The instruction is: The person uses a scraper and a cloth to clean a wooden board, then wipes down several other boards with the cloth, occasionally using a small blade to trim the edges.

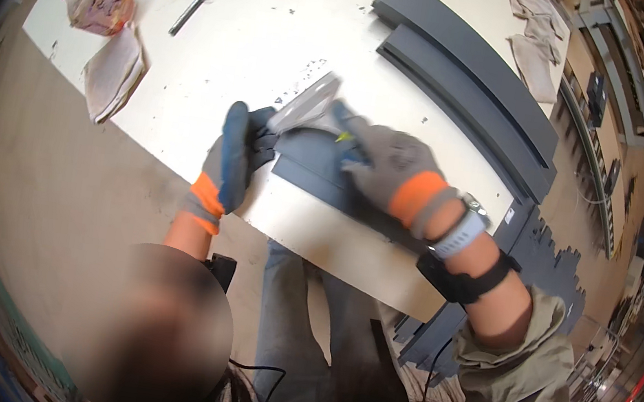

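Note:
A dark grey panel (310,168) lies along the table's near edge, its left end between my hands. My left hand (239,155), in a grey and blue glove with an orange cuff, is closed at that end. Its fingertips meet the lower corner of a shiny clear plastic piece (307,104) that slants up over the panel. Above the panel, my right hand (393,162), in a matching glove, has its fingers bent beside the plastic. A small yellow-green bit (343,136) shows at its fingers; motion blur hides what it belongs to.
On the white table (220,47), more dark grey panels (469,90) lie at the right. At the far left are a bottle with a purple cap (101,4), a folded cloth (113,77) and a metal rod-like tool (189,14). Stacked grey pieces (535,264) stand beyond the right edge.

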A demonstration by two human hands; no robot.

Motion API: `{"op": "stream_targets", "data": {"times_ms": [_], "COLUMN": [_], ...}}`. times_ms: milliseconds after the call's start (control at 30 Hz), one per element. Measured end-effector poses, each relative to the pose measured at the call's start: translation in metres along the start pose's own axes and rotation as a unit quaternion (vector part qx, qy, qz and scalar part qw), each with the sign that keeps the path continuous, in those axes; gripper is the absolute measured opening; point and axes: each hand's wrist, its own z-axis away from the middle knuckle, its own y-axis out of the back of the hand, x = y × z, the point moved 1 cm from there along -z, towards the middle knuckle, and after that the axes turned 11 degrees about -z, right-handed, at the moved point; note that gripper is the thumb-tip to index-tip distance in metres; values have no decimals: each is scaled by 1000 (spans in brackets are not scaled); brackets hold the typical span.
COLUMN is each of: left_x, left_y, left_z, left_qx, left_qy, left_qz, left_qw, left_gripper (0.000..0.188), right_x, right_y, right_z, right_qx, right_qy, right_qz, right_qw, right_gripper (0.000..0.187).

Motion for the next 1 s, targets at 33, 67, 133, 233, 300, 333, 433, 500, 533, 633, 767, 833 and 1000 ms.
{"op": "stream_targets", "data": {"times_ms": [33, 67, 133, 233, 300, 333, 433, 500, 533, 633, 767, 833, 1000], "left_x": [1, 5, 2, 7, 31, 29, 0, -17, -15, 4, -16, -18, -14], "left_y": [2, -2, -2, -54, -63, -67, -78, -74, -67, -54, -46, -40, -42], "left_z": [5, 10, 15, 6, 30, 30, 12, -2, 1, 17, -8, -11, -9], "left_qx": [14, 23, 67, 98, 170, 205, 234, 222, 231, 265, 228, 213, 188], "left_qy": [46, 49, 21, -29, -53, -36, -74, -140, -150, -149, -181, -184, -140], "left_qz": [92, 76, -135, -372, -508, -565, -666, -666, -667, -666, -658, -623, -599], "left_qw": [995, 996, 988, 923, 843, 798, 705, 698, 692, 682, 695, 730, 765], "left_gripper": [66, 58, 59, 69, 76, 82, 89, 84, 82, 63, 54, 52, 58], "right_x": [10, 24, 47, 94, 109, 113, 133, 151, 156, 158, 164, 166, 178], "right_y": [10, 24, 54, 85, 86, 86, 78, 70, 70, 74, 73, 73, 71], "right_z": [13, 30, 75, 170, 218, 237, 292, 320, 323, 310, 307, 303, 298], "right_qx": [2, 35, 57, -2, -30, -22, -127, -154, -150, -144, -173, -218, -210], "right_qy": [-7, -21, -66, -163, -162, -171, -302, -289, -288, -235, -254, -251, -218], "right_qz": [-1, -69, -97, 25, 47, 41, 74, 97, 85, 50, 35, 21, 8], "right_qw": [1000, 997, 991, 986, 985, 984, 942, 940, 942, 960, 951, 943, 953], "right_gripper": [55, 58, 63, 64, 59, 59, 54, 50, 50, 50, 46, 43, 47]}}
